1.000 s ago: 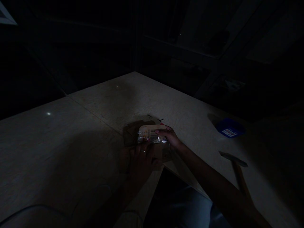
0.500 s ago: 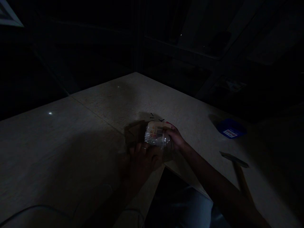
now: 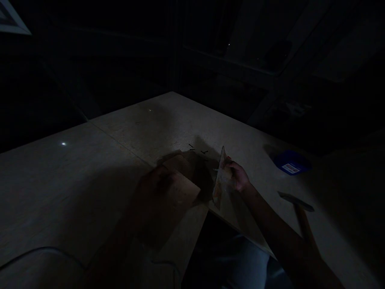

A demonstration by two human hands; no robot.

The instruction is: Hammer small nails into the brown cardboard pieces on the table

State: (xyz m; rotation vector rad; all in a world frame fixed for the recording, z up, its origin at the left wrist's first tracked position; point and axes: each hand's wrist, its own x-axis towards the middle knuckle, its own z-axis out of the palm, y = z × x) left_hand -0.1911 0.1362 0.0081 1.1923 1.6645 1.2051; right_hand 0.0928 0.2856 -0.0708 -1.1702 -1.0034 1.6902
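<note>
My right hand grips a thin cardboard-backed package, turned nearly edge-on above the table's near edge. Dim light hides its printed face. In deep shadow, my left hand is closed on a flat brown piece, wood or cardboard, tilted over the table; its fingertips are hard to see. A second brown piece shows just behind it. Several small dark nails or screws lie on the tabletop beyond both hands.
A hammer with a wooden handle lies right of my right forearm. Farther back stands a blue container with a white label. A dark cable runs along the lower left of the pale table.
The package has moved right in my right hand and turned from its barcode face to nearly edge-on. My left hand has shifted left and lifted, tilting the brown piece.
</note>
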